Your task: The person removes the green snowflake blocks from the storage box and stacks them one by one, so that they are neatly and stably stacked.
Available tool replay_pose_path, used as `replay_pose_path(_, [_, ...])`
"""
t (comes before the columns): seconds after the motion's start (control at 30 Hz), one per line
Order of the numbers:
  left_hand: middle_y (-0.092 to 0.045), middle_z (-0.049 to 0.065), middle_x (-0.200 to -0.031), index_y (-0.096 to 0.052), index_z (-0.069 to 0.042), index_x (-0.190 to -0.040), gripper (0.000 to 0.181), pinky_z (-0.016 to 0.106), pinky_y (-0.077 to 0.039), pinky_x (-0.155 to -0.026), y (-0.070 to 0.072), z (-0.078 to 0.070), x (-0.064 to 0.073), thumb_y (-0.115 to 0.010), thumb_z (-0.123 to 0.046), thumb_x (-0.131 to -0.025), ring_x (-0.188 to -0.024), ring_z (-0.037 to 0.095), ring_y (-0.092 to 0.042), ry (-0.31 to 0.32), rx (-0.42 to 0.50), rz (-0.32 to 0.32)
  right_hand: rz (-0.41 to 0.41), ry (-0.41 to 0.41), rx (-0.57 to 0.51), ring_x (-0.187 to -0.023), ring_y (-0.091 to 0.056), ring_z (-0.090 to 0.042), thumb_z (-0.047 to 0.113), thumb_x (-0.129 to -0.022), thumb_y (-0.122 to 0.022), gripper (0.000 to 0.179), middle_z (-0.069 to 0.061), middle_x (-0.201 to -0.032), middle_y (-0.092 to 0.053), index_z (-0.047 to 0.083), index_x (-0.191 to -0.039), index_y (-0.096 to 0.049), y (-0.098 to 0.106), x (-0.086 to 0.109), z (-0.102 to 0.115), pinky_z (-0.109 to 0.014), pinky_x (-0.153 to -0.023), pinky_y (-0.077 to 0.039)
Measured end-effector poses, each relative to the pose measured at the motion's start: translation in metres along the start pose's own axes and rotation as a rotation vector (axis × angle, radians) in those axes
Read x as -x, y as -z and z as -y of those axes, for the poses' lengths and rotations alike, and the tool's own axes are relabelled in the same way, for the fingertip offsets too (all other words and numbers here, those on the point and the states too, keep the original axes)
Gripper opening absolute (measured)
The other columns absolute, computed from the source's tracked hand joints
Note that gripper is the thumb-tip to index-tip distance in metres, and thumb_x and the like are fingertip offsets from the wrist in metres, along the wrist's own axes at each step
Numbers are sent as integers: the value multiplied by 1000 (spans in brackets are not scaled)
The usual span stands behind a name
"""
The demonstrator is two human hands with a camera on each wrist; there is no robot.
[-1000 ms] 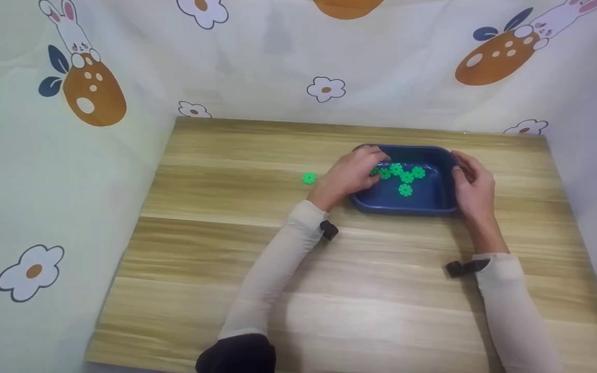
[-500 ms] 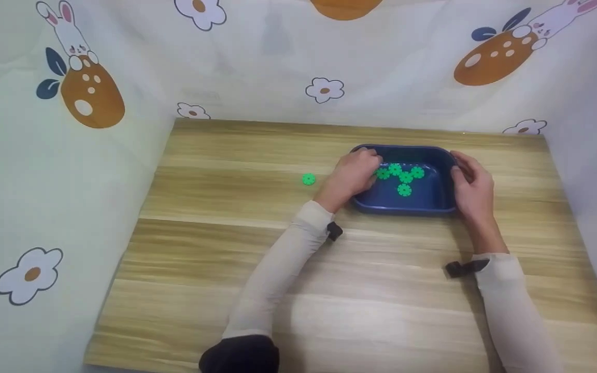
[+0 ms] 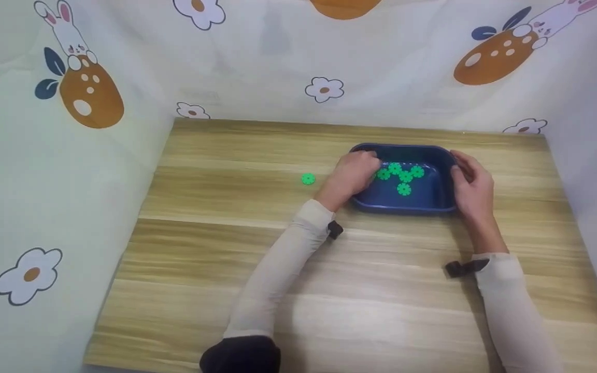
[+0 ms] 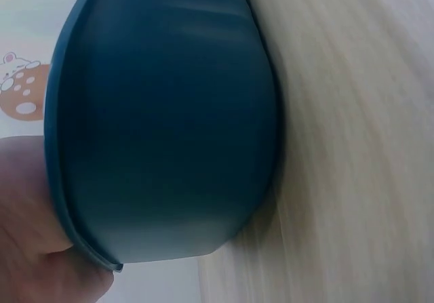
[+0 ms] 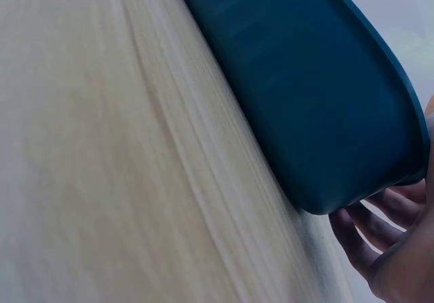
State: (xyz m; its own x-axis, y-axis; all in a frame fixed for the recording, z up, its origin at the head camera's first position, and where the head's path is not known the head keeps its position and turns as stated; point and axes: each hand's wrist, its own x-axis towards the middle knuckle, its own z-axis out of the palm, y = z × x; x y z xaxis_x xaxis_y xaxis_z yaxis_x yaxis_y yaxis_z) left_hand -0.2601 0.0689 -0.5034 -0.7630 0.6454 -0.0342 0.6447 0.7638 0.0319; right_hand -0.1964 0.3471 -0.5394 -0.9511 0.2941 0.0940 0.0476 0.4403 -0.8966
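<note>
A dark blue rectangular tray rests on the table. Inside it lie several green notched plastic discs, grouped toward the middle and left. My left hand reaches over the tray's left end, fingers curled down inside; its fingertips are hidden, and I cannot tell whether a disc is between them. In the left wrist view, that hand shows at the rim. My right hand grips the right end, thumb at the rim; the right wrist view shows its fingers against the outer wall.
One more green disc lies on the wooden table, left of the tray and close to the left wrist. Pale cloth walls printed with flowers and rabbits stand behind and beside the table.
My left hand has shifted slightly right and its fingers have curled down, covering a disc that showed at the tray's left end. The right hand and tray have stayed put.
</note>
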Motion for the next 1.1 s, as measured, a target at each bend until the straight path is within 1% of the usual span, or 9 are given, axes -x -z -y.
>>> replay_pose_path(0.13, [-76, 7, -117, -81, -18, -120, 25, 41, -66, -89, -1, 1, 0, -67, -9, -102, -104, 25, -75, -3, 16, 2, 11, -13, 8, -140, -62, -19, 18, -112, -51, 42, -14, -153, -65, 14, -153, -62, 0, 0, 0, -34, -124, -47])
replay_pose_path(0.27, [-73, 7, -118, -80, -19, -122, 25, 41, -66, -87, -1, 2, -1, -70, -12, -100, -102, 25, -73, -8, 34, 3, 15, -24, 17, -143, -61, -22, 18, -112, -50, 43, -14, -155, -64, 14, -154, -61, 0, 0, 0, -36, -125, -46])
replay_pose_path(0.4, [-72, 6, -112, -81, -17, -113, 19, 41, -66, -83, -2, 3, 0, -74, -16, -96, -96, 24, -73, -27, 37, -13, 12, -25, -1, -143, -61, -22, 17, -112, -50, 43, -14, -154, -64, 14, -153, -62, 0, 0, 0, -35, -125, -46])
replay_pose_path(0.5, [-72, 6, -108, -81, -14, -104, 13, 41, -66, -79, -3, 4, 1, -74, -16, -94, -92, 23, -72, -39, 50, -34, 5, -22, -8, -141, -61, -21, 17, -112, -51, 42, -14, -153, -65, 14, -152, -63, -1, 0, 0, -34, -124, -47])
replay_pose_path(0.57, [-71, 6, -107, -81, -13, -102, 13, 41, -66, -78, -3, 4, 1, -73, -15, -92, -90, 22, -71, -42, 71, -45, 4, -22, -8, -141, -62, -21, 17, -111, -52, 42, -14, -153, -65, 14, -152, -63, -1, 0, -1, -34, -123, -47])
replay_pose_path(0.67, [-69, 6, -110, -80, -13, -110, 19, 40, -65, -80, -2, 5, 2, -73, -17, -92, -92, 21, -69, -36, 117, -45, 2, -21, -6, -141, -62, -22, 18, -112, -52, 42, -14, -153, -65, 15, -152, -63, 0, 0, -1, -34, -123, -47])
replay_pose_path(0.83, [-71, 7, -119, -77, -14, -127, 33, 38, -64, -88, 0, 6, 2, -75, -21, -96, -104, 20, -67, -28, 209, -26, 3, -16, -11, -141, -62, -22, 18, -112, -52, 42, -14, -152, -66, 15, -152, -63, 0, 0, -1, -34, -123, -47])
replay_pose_path(1.0, [-73, 6, -121, -77, -14, -127, 33, 35, -62, -93, -2, 10, 3, -75, -20, -95, -109, 19, -68, -31, 329, -68, -1, -24, -15, -139, -63, -19, 18, -111, -53, 42, -14, -152, -66, 15, -151, -64, 0, 0, 0, -33, -122, -48])
replay_pose_path(1.1, [-72, 5, -122, -77, -14, -127, 32, 33, -61, -96, -2, 11, 3, -75, -19, -95, -112, 19, -67, -39, 370, -101, -3, -27, -11, -139, -63, -19, 18, -111, -53, 41, -14, -151, -67, 16, -151, -64, 1, 0, 1, -33, -123, -48])
